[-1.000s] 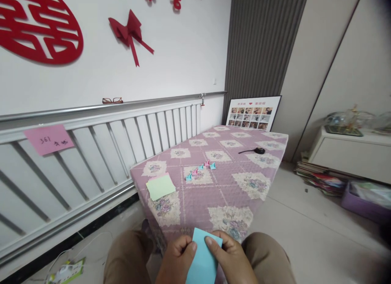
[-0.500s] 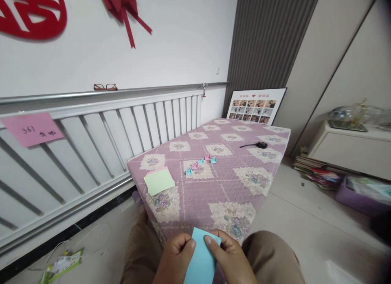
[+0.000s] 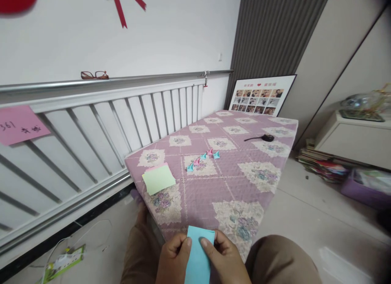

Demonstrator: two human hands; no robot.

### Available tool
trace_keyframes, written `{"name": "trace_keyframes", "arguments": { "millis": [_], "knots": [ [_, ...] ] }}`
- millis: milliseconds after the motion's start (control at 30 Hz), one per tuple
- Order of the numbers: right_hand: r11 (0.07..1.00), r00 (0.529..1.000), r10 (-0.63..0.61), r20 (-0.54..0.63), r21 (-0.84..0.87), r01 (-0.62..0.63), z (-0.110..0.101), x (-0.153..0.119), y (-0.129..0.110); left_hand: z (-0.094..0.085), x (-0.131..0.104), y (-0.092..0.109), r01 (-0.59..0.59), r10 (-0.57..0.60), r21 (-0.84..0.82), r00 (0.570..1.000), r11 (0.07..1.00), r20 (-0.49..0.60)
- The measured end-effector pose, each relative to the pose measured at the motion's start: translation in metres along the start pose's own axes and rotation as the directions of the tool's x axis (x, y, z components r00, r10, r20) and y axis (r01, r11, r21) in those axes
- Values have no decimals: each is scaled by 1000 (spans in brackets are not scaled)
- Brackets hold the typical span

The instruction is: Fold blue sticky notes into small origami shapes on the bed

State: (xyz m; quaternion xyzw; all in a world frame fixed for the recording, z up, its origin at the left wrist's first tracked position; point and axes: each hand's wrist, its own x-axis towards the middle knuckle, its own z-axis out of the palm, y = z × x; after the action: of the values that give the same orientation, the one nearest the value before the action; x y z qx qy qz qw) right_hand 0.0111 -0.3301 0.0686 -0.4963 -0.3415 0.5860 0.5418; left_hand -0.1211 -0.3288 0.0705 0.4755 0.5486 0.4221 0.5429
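Note:
A light blue paper (image 3: 198, 257), long and narrow, is held upright near the bottom centre. My left hand (image 3: 175, 257) pinches its left edge between thumb and fingers. On the right edge my right hand (image 3: 226, 255) grips it, thumb lying on the front face. Several small folded pieces, pink and blue, stand in a slanting row on the patterned cloth, among them a blue one (image 3: 190, 168) and a pink one (image 3: 210, 152). A stack of pale green paper (image 3: 159, 179) lies left of them, with pink showing at its back edge.
The purple flowered cloth (image 3: 201, 194) covers the surface before me. A black object with a strap (image 3: 268, 138) lies at its far right. A white radiator (image 3: 122, 125) runs along the left, and a photo board (image 3: 259, 95) leans at the back.
The view has shifted, so the wall and radiator sit higher and further left. Both hands still hold the blue paper, which now looks narrower and stands more upright.

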Motion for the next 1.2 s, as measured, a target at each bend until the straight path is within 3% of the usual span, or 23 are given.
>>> {"name": "trace_keyframes", "arguments": {
  "millis": [200, 733, 967, 1200],
  "knots": [
    [999, 1000, 10, -26, -50, -12, -2, -1, 1, 8, -5, -7, 27, -34, -61, 994, 998, -106],
    [968, 995, -95, -18, -234, 88, -4, -9, -12, 11, -9, -16, 76, -100, -201, 989, 977, -113],
    [977, 994, -92, -59, -200, 78, -4, -12, -5, 10, -8, -22, 71, -90, -182, 991, 981, -97],
    [994, 991, -70, -114, -97, 59, -3, -10, -9, 8, -9, -14, 85, -96, -126, 992, 988, -80]
  ]
}}
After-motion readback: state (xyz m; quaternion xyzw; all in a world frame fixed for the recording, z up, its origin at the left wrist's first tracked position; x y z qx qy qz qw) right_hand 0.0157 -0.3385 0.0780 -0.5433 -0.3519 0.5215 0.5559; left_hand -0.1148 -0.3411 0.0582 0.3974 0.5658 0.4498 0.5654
